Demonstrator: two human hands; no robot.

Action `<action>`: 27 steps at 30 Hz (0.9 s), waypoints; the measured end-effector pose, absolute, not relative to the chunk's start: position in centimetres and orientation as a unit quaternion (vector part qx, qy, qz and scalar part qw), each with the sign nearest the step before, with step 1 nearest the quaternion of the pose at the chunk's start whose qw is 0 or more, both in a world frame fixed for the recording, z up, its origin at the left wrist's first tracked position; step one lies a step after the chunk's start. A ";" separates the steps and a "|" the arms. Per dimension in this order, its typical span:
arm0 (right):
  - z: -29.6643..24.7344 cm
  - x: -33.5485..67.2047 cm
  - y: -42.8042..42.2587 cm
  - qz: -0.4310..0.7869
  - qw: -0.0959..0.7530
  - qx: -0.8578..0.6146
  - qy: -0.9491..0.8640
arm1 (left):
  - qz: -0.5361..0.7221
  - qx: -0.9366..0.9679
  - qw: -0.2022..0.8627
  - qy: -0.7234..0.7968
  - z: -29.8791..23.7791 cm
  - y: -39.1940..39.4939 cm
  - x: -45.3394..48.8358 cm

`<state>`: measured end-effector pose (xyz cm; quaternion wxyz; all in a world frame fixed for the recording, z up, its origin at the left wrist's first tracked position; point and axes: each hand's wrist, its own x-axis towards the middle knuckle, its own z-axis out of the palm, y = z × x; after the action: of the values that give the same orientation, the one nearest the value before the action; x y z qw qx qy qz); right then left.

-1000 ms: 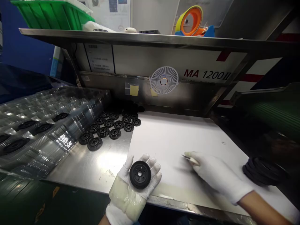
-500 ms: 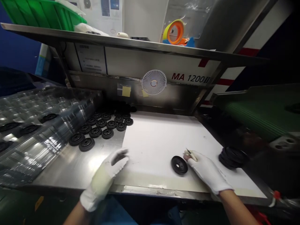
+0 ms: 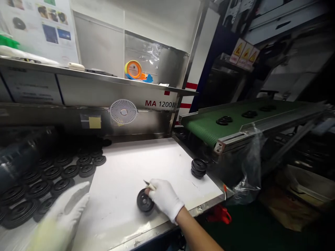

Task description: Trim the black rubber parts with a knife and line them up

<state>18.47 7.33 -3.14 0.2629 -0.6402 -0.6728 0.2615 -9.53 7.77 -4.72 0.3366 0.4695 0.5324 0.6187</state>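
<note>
My right hand (image 3: 166, 200), in a white glove with bare fingertips, is closed around a small knife (image 3: 146, 183) whose pointed blade sticks out to the left. Its fingertips overlap the rim of a black ribbed plastic wheel (image 3: 143, 202) over the white sheet (image 3: 117, 181); whether they grip the wheel too, I cannot tell. My left hand (image 3: 62, 216), gloved and slightly blurred, has its fingers stretched out and holds nothing. Beside it, stacks of black wheels (image 3: 62, 186) stand on the metal bench. Another wheel pile (image 3: 199, 169) sits at the sheet's right side.
Behind the bench, a white fan (image 3: 123, 112) hangs under a metal shelf (image 3: 104, 77) carrying a tape dispenser (image 3: 134, 70). To the right runs a green conveyor belt (image 3: 204, 129) with black parts on it. A plastic bag (image 3: 248, 167) hangs from its side.
The view has swung right, showing the conveyor. My right fingertips now overlap the wheel, which lay just left of them before. My left hand is nearer the wheel stacks.
</note>
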 end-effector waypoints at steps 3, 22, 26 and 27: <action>-2.3 15.2 6.0 0.269 0.270 -0.612 -0.693 | 0.580 0.439 0.476 0.494 -4.7 5.2 -2.4; -3.5 12.8 1.4 0.191 0.233 -0.579 -0.758 | 0.631 0.045 0.727 0.266 -3.4 4.3 -0.8; -3.6 12.2 1.4 0.121 0.210 -0.606 -0.757 | 0.634 0.038 0.718 0.285 -3.1 4.3 -0.2; -3.7 12.2 1.3 0.115 0.207 -0.611 -0.755 | 0.640 0.038 0.715 0.279 -3.1 4.4 -0.1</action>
<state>12.16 1.28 -3.68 0.2072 -0.6108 -0.7555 0.1150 -0.12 4.41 -3.14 0.7148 0.0384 0.2786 0.6403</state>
